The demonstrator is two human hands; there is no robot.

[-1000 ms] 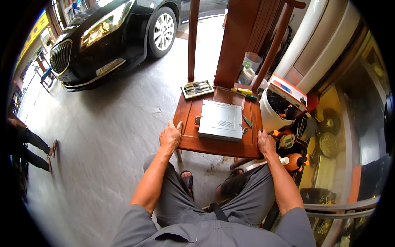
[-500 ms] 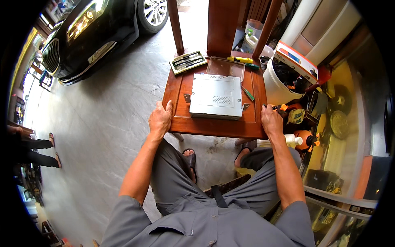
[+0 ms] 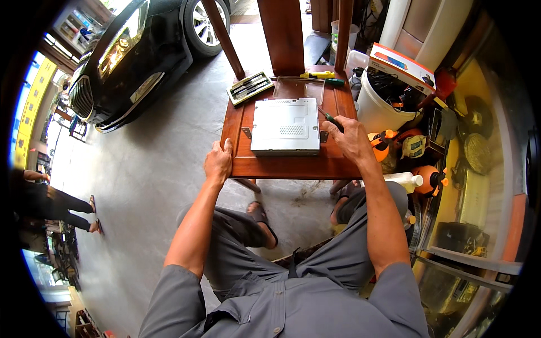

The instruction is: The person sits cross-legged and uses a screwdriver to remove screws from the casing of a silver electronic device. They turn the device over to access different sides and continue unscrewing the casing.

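Observation:
A silver metal box, like a car stereo unit with side brackets, lies flat on the wooden chair seat before me. My left hand is closed round the seat's left front edge. At the box's right side, my right hand has its fingers on the handle of a green screwdriver, whose thin shaft points toward the far side. Behind the box rests a clear plastic tray. A case of small screwdrivers sits at the seat's far left corner.
Yellow-handled and dark green tools lie along the seat's back. On the right stand a white bucket of cables with a flat box on top, and orange spray bottles. A black car is at far left; another person's legs show at left.
My right hand has left the seat's right edge and moved forward and left onto the green screwdriver. The left hand still grips the seat. The view has shifted slightly.

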